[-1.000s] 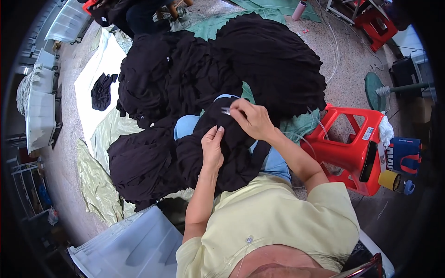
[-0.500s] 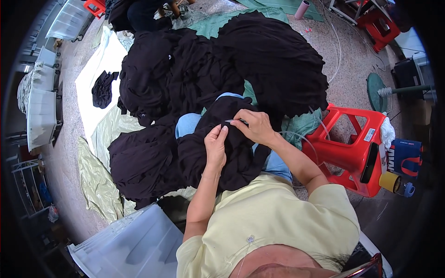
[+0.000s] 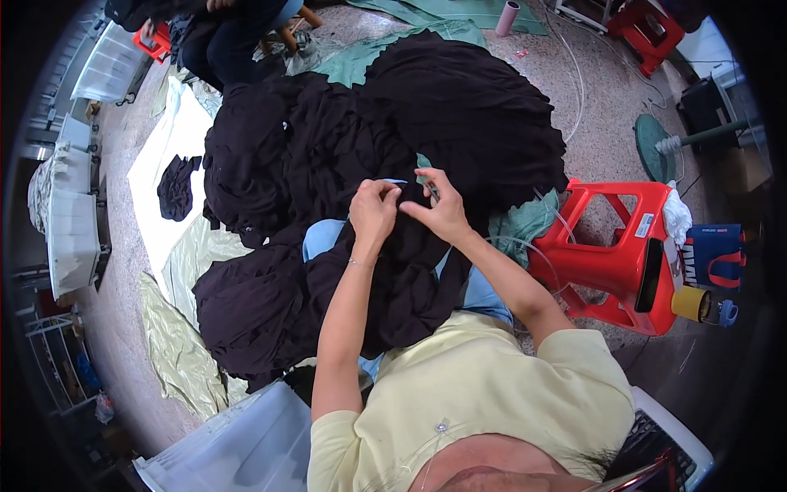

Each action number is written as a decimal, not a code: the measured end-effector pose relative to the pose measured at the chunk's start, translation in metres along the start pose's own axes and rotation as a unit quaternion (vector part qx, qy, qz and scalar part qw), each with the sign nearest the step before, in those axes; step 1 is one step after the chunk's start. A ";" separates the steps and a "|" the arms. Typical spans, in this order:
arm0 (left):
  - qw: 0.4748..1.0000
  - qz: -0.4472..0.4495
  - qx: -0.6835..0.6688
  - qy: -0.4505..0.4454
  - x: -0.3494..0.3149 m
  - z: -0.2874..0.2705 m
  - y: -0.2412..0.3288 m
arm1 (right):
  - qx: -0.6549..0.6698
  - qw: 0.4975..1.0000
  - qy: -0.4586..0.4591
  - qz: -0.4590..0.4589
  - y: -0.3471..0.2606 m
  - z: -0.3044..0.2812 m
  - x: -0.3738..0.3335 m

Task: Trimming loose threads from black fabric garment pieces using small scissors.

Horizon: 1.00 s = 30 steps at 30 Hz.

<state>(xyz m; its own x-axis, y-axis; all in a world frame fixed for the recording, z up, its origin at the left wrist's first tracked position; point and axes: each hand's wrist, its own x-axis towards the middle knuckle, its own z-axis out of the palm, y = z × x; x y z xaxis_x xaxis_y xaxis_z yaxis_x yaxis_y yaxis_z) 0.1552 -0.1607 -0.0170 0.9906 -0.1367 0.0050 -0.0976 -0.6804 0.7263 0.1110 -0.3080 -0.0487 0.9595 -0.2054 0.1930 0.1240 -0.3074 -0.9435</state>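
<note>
My left hand (image 3: 375, 211) is closed with thumb and fingertips pinching the black cloth (image 3: 402, 271) that lies across my lap. Close beside it on the right, my right hand (image 3: 445, 215) curls its fingers around a small snips-like tool (image 3: 432, 192), mostly hidden in the palm; its thumb points toward the left hand. Blue fabric shows at my knees from under the cloth. Beyond my hands lie large heaps of black garments (image 3: 328, 135), with a wide ruffled black heap (image 3: 459, 107) at the far right.
A red plastic stool (image 3: 611, 250) stands to my right, with a blue bag (image 3: 713, 254) and a yellow-banded cup (image 3: 691, 303) by it. A translucent bin (image 3: 246, 447) is at near left. White sheeting (image 3: 152, 197) lies left; another person (image 3: 229, 45) sits at far left.
Both hands have moved away from me, and the left has turned over onto the cloth. The right has opened somewhat around its tool. The view has shifted slightly, showing more of the other person.
</note>
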 end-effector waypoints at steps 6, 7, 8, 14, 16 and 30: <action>0.994 0.091 0.021 0.053 -0.003 0.010 -0.004 | -0.084 0.994 0.033 -0.066 0.005 -0.013 0.012; 0.993 0.086 0.069 0.035 -0.004 0.007 0.004 | -0.074 0.996 0.021 -0.038 0.010 -0.014 0.017; 0.990 0.081 0.118 0.017 -0.004 0.004 0.012 | -0.064 0.998 0.010 -0.010 0.015 -0.017 0.020; 0.991 0.042 -0.115 -0.061 -0.001 0.007 0.001 | 0.407 0.883 -0.059 0.224 -0.008 -0.035 0.039; 0.870 -0.066 -0.471 -0.133 -0.010 0.002 0.023 | 0.384 0.894 -0.056 0.224 -0.001 -0.040 0.050; 0.816 -0.105 -0.566 -0.054 -0.032 -0.007 0.021 | -0.156 0.975 -0.050 -0.150 -0.061 -0.051 0.023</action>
<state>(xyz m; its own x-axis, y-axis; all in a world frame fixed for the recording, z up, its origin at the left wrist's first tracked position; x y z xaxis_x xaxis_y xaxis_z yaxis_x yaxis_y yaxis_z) 0.1226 -0.1655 0.0027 0.9539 -0.2065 -0.2176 0.2847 0.3950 0.8735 0.1129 -0.3416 0.0275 0.9136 0.0245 0.4058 0.3351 -0.6106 -0.7176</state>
